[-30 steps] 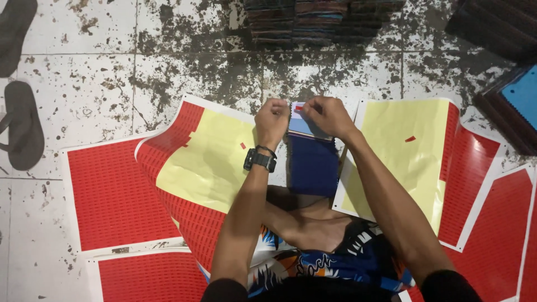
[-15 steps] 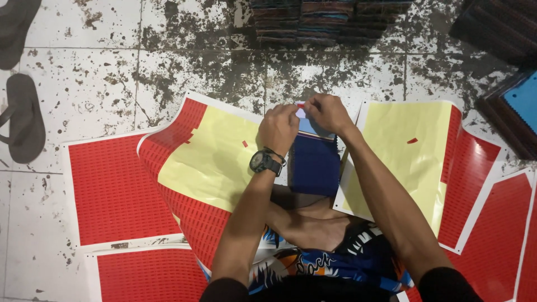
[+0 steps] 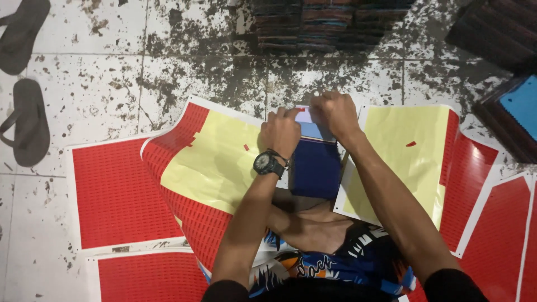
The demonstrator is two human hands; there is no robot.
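Observation:
A dark blue booklet [image 3: 315, 168] with a pale upper band lies on my knee between two sheets. My left hand [image 3: 281, 131], with a black watch on its wrist, pinches at the booklet's top edge. My right hand [image 3: 334, 112] is closed on the same top edge, just to the right. Whether a small sticker is between the fingers cannot be told. A yellow backing sheet [image 3: 215, 162] with red sticker remains lies to the left, another yellow sheet [image 3: 405, 156] to the right.
Red sticker sheets [image 3: 114, 193] cover the stained tile floor at left and another red sheet [image 3: 495, 223] at right. Stacks of dark booklets [image 3: 330, 22] stand at the top, more stacked booklets [image 3: 506, 112] at the right edge. Two black sandals [image 3: 25, 120] lie at far left.
Both hands stayed at the booklet's top edge; my left hand shifted slightly closer to the right one.

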